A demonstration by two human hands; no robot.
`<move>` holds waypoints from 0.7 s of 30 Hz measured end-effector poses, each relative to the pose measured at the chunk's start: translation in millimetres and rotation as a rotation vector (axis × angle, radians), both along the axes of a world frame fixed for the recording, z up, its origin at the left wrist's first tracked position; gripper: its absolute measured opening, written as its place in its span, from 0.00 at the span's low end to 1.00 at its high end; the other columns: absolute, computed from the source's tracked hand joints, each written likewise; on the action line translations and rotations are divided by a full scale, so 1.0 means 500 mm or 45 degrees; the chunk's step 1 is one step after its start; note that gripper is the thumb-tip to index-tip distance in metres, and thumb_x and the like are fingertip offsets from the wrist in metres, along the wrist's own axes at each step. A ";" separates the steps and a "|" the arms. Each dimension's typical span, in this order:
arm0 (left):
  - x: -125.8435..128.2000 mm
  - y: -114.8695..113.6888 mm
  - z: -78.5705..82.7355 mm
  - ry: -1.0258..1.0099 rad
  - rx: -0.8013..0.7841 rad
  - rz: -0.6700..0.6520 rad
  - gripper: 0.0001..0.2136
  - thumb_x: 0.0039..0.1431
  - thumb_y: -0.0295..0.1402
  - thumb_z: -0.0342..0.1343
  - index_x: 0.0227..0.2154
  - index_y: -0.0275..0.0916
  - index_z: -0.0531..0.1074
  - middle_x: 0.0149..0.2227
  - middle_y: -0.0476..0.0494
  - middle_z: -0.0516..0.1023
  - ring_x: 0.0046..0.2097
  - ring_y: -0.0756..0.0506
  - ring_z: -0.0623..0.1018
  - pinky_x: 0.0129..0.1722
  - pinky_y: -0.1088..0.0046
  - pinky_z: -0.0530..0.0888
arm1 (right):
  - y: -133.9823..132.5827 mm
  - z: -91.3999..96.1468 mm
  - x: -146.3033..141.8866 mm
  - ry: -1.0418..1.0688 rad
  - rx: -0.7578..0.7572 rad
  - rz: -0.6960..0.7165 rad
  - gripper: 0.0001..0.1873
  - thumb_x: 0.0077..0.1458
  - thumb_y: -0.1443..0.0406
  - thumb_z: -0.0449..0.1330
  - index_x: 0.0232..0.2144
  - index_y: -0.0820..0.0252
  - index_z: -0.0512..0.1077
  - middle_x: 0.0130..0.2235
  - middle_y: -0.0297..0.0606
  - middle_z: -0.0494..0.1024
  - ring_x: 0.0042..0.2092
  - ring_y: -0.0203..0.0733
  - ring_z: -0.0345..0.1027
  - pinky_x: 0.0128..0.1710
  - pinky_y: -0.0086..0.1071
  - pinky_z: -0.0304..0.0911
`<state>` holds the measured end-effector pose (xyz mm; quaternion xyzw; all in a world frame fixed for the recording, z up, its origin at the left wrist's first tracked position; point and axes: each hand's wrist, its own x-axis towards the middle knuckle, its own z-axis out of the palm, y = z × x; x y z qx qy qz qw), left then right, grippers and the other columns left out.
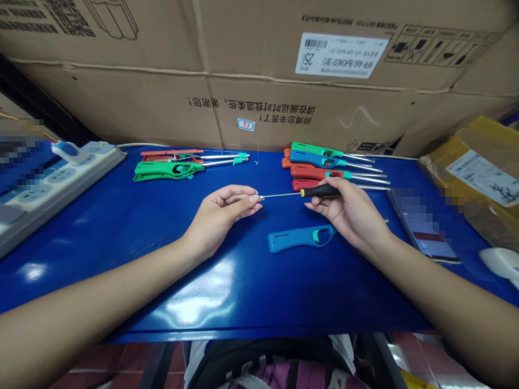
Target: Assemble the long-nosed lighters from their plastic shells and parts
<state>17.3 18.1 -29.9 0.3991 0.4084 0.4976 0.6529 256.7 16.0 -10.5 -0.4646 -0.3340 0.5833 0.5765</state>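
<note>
A screwdriver [320, 191] with a black handle and a yellow collar lies level above the table, my right hand [351, 208] closed around its handle. Its thin shaft points left, and the tip meets the pinched fingertips of my left hand [221, 213]. Whatever small thing those fingertips pinch at the tip is too small to make out. Below the screwdriver, a blue lighter [294, 238] with a teal trigger rests on the table; my right hand covers its right end.
Several long-necked lighters [312, 172] lie behind my right hand. Opened lighter shells and parts [162, 168] lie at back left. A power strip [60, 181] stands left; a phone [425, 229], white mouse [500, 262] and taped box [482, 162] sit right. A large carton [259, 70] walls the back.
</note>
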 end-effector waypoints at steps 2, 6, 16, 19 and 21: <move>0.000 0.000 -0.001 0.006 0.001 0.001 0.12 0.47 0.32 0.74 0.34 0.38 0.81 0.33 0.46 0.85 0.37 0.50 0.84 0.40 0.79 0.79 | 0.001 -0.002 0.001 0.005 -0.002 0.007 0.05 0.57 0.66 0.61 0.29 0.61 0.73 0.26 0.34 0.78 0.26 0.33 0.72 0.34 0.31 0.78; -0.001 0.001 -0.001 0.023 0.008 0.006 0.12 0.46 0.32 0.74 0.34 0.38 0.81 0.33 0.46 0.85 0.37 0.49 0.84 0.41 0.78 0.80 | 0.002 -0.004 0.002 0.012 0.008 0.008 0.05 0.57 0.66 0.62 0.29 0.61 0.73 0.27 0.35 0.78 0.26 0.33 0.72 0.33 0.31 0.78; 0.000 -0.001 0.003 0.015 -0.003 0.012 0.12 0.45 0.31 0.75 0.33 0.37 0.81 0.33 0.46 0.85 0.36 0.50 0.84 0.40 0.80 0.79 | 0.003 -0.006 0.001 0.045 -0.040 -0.003 0.09 0.61 0.69 0.57 0.28 0.62 0.73 0.27 0.36 0.78 0.25 0.33 0.72 0.33 0.31 0.79; 0.001 -0.001 0.004 0.016 -0.002 0.007 0.12 0.45 0.31 0.75 0.33 0.37 0.81 0.33 0.46 0.85 0.35 0.50 0.84 0.39 0.80 0.79 | 0.004 -0.008 0.001 0.053 -0.052 0.003 0.07 0.60 0.69 0.58 0.29 0.62 0.73 0.27 0.35 0.78 0.26 0.33 0.72 0.33 0.30 0.79; 0.001 -0.001 0.004 0.017 0.003 0.007 0.12 0.45 0.31 0.75 0.33 0.38 0.81 0.33 0.46 0.85 0.35 0.50 0.83 0.39 0.80 0.79 | 0.005 -0.008 0.002 0.056 -0.061 -0.001 0.07 0.60 0.69 0.59 0.29 0.62 0.73 0.27 0.36 0.79 0.26 0.33 0.72 0.33 0.30 0.79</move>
